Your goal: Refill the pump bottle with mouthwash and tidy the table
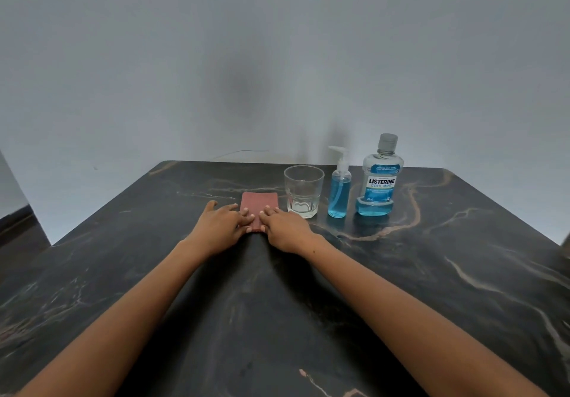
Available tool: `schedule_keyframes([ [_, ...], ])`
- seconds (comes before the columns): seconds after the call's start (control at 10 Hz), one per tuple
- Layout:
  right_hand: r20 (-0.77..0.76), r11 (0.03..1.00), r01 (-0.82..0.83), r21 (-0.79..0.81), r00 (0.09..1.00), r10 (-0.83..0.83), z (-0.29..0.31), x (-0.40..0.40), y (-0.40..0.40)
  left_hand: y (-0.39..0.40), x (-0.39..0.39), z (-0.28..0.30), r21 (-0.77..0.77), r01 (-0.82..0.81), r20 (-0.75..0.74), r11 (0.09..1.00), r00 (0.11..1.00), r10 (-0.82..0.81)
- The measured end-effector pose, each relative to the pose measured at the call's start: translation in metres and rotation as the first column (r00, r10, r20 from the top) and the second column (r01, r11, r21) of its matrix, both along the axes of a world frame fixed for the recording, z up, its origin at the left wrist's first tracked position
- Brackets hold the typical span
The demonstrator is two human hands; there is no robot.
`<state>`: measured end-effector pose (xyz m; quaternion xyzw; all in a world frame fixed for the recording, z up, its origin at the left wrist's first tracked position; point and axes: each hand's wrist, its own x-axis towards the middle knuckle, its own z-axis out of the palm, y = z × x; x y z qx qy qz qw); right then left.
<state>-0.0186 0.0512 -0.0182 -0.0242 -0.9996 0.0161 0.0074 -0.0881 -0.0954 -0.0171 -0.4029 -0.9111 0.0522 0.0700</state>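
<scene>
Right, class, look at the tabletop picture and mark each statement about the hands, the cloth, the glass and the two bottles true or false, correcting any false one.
1. Both hands rest on the folded reddish cloth. True: the left hand and right hand lie flat on it, fingers straight.
2. The glass is full of blue liquid. False: it looks clear, with no blue in it.
3. The pump bottle stands between the glass and the mouthwash bottle. True.
4. The mouthwash bottle's cap is off. False: its grey cap is on.
5. The pump bottle lies on its side. False: it stands upright on the dark table.
</scene>
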Motion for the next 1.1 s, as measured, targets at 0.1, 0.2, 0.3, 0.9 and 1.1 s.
schedule_keyframes([
  [0.1,0.011,1.000,0.015,-0.009,1.000,-0.015,0.000,-0.006,0.000,0.002,-0.007,0.001,-0.001,-0.010,0.015,1.000,1.000,0.010],
  [0.2,0.021,0.999,0.030,-0.037,0.999,-0.029,0.000,-0.012,-0.001,0.005,-0.013,0.002,-0.024,-0.014,0.013,1.000,1.000,0.014],
  [0.3,0.021,0.997,0.043,-0.058,0.999,-0.042,-0.001,-0.015,-0.002,0.006,-0.016,0.003,-0.031,-0.014,0.012,0.999,1.000,0.014],
  [0.9,-0.137,0.979,-0.096,-0.182,0.988,0.071,0.001,0.039,-0.003,0.009,0.029,0.005,0.195,-0.052,-0.023,0.979,0.998,0.057],
  [1.1,-0.273,0.987,-0.147,-0.065,0.954,0.124,0.010,0.101,0.032,0.020,0.056,0.008,0.379,0.017,-0.145,0.925,0.989,0.041],
])
